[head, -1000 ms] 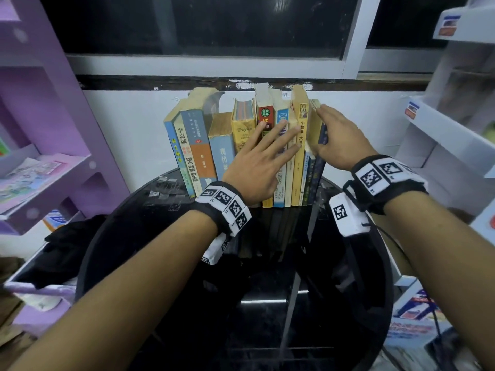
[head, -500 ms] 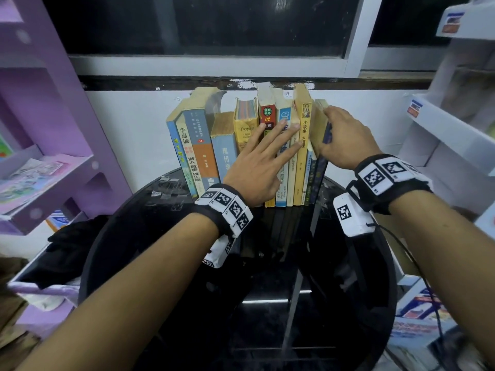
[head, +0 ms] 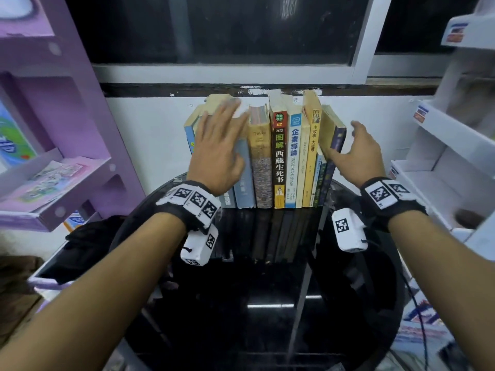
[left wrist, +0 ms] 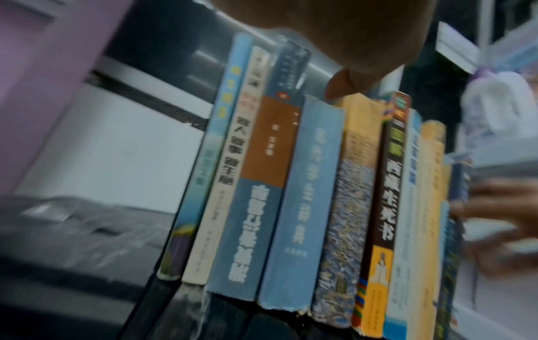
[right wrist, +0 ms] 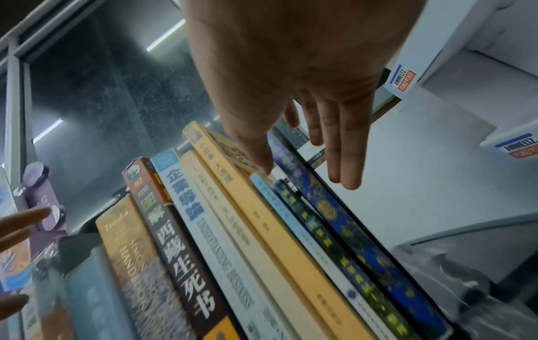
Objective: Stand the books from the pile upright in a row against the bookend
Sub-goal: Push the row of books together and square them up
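On the far left stands a purple shelf (head: 67, 145) with some picture papers on it. Next comes the round black counter (head: 257, 303), and the row of books (head: 267, 156) stands upright at its back edge, close to the white wall. The left hand (head: 217, 153) lies flat on the front of the blue books at the left end of the row, fingers (head: 227, 111) straight and spread, gripping nothing. In the middle are a tan book (head: 259, 162), a dark book with red on top (head: 278, 162) and a tall yellow book (head: 312, 156), all side by side and touching. At the right end a dark blue book (head: 336, 145) leans a little onto the others. The right hand (head: 356, 153) is just beside it, fingers straight and loose, holding nothing; its thumb looks to touch the books. I cannot see a bookend or a pile anywhere. I think the job is almost done, with only a last little tidy of the ends left.
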The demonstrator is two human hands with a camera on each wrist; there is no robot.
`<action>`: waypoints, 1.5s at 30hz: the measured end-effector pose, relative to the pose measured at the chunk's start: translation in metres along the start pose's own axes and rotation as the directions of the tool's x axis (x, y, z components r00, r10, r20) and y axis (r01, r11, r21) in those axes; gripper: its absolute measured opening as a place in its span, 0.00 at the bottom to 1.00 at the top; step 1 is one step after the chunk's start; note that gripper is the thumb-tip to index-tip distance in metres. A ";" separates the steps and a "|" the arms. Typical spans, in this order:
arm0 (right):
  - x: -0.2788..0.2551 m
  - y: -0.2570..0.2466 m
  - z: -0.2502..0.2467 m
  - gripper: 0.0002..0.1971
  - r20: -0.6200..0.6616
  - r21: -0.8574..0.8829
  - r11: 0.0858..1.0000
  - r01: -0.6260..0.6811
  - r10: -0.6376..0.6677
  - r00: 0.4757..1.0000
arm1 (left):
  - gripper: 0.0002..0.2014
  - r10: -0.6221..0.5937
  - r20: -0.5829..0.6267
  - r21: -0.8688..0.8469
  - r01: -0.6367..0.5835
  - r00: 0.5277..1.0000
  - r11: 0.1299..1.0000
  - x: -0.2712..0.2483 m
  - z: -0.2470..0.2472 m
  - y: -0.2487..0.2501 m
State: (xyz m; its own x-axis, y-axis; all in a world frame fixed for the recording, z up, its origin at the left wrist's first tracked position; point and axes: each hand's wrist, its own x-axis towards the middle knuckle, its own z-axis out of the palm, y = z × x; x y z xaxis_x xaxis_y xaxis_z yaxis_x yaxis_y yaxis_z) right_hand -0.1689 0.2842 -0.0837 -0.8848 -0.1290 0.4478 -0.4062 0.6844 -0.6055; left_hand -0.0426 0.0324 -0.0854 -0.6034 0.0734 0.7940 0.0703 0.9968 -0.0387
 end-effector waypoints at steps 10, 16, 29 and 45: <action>-0.022 0.005 0.023 0.18 0.060 0.009 0.985 -0.171 0.170 0.984 | 0.45 -0.612 0.025 -0.334 0.583 0.791 0.740 -0.041 0.014 -0.058; -0.025 0.005 0.026 0.18 0.198 0.180 0.955 -0.236 0.200 0.960 | 0.44 -0.572 0.430 -0.590 0.697 0.698 0.408 -0.042 0.021 -0.063; -0.023 0.018 0.026 0.24 0.177 0.256 0.960 -0.116 0.072 0.982 | 0.37 -0.514 0.361 -0.533 0.624 0.778 0.572 -0.035 0.027 -0.050; -0.010 0.036 0.016 0.22 0.288 0.372 0.914 -0.164 0.054 0.956 | 0.35 -0.473 0.360 -0.375 0.589 0.804 0.716 -0.026 0.022 -0.041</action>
State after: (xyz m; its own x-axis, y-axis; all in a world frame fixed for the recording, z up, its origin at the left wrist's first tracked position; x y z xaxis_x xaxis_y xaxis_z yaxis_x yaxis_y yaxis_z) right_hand -0.1786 0.2988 -0.1200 -0.9338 -0.2930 0.2053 -0.3108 0.3799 -0.8713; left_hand -0.0479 -0.0098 -0.1178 -0.8044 -0.4008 0.4386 -0.0072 0.7447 0.6673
